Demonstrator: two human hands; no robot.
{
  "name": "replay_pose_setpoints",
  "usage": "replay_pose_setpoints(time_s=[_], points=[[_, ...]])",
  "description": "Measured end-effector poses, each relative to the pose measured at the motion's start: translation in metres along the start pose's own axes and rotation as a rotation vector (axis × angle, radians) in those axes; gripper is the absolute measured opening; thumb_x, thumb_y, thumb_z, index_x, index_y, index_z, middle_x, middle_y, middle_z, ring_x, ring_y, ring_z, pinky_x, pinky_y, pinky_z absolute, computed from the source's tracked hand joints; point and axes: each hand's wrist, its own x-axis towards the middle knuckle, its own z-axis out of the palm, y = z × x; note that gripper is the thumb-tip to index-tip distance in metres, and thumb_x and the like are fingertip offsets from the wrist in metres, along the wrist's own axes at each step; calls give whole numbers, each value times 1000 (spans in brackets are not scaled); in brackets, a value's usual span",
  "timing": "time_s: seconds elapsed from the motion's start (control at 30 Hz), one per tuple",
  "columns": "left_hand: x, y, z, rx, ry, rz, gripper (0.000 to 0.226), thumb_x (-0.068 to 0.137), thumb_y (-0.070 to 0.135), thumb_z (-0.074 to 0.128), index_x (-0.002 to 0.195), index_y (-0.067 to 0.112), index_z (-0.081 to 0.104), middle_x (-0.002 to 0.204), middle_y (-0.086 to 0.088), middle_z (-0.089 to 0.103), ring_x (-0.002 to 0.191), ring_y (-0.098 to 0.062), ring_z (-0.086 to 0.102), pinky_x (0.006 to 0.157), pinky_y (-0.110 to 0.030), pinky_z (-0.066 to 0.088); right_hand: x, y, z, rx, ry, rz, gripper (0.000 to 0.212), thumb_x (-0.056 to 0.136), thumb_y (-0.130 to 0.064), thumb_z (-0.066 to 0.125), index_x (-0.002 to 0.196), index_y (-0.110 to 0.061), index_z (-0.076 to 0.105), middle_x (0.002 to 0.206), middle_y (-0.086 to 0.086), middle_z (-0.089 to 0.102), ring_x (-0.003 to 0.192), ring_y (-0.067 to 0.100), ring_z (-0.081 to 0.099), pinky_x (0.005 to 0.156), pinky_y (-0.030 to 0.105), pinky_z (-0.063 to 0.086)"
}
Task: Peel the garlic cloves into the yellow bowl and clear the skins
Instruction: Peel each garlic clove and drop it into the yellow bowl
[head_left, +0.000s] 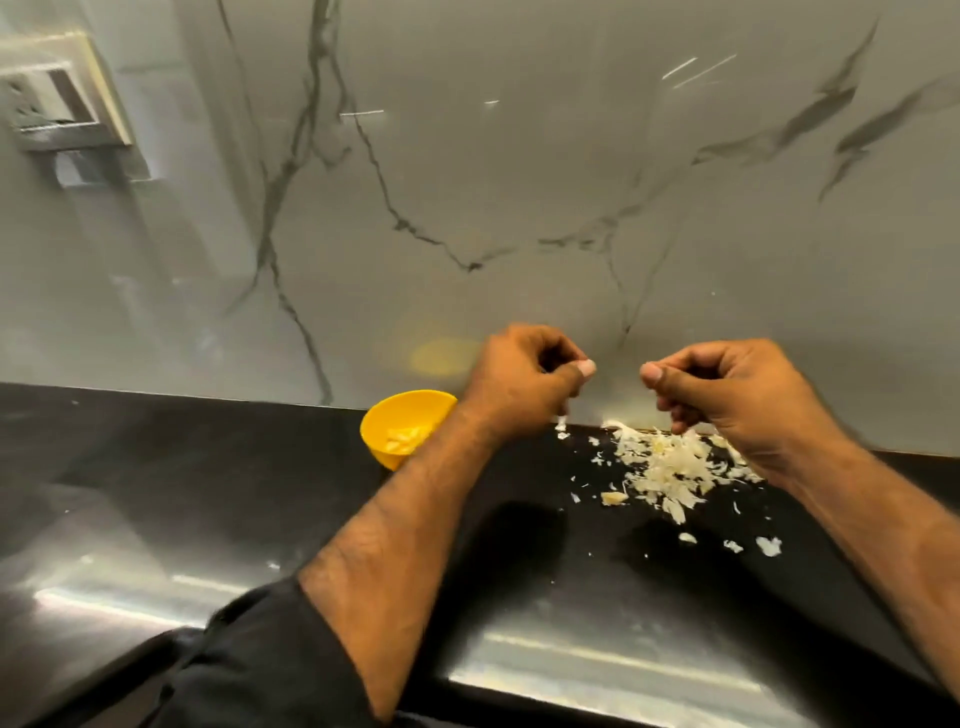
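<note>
A small yellow bowl (387, 415) stands on the black counter by the wall, with pale peeled garlic cloves (406, 439) inside. My left hand (519, 382) is raised just right of the bowl, fingers curled and thumb out. A thin pale scrap of garlic (562, 418) shows under its fingers; the rest is hidden in the fist. My right hand (727, 395) hovers apart from it, fingers curled, with nothing visible in them. Below it a heap of garlic skins (670, 462) lies on the counter. One yellowish clove piece (614, 499) sits at the heap's near-left edge.
Loose skin flakes (769, 545) are scattered toward the near right. The glossy black counter (234, 467) runs left of the bowl. A marble-patterned wall (467, 182) rises right behind it, with a socket plate (52, 98) at the upper left.
</note>
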Motion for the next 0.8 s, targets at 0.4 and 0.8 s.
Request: replay_pose_setpoints(time_s=[0.4,0.8], points=[[-58,-14,-181,278,-27,-200,8,96,7,77,102,6,71,85,-13,81,82,-26,81,65,-29,62,53,-49,161,-401,-376,-14,5,88,-11,85,92,-12,81,80,5,79,68,14,74,73,32,66],[-64,-7,-167,258,-104,-165,17,97,13,76,114,14,78,89,-2,82,86,-15,80,78,-33,66,53,-64,116,-412,-438,16,31,92,4,70,105,-23,80,107,2,75,91,11,67,71,26,52]])
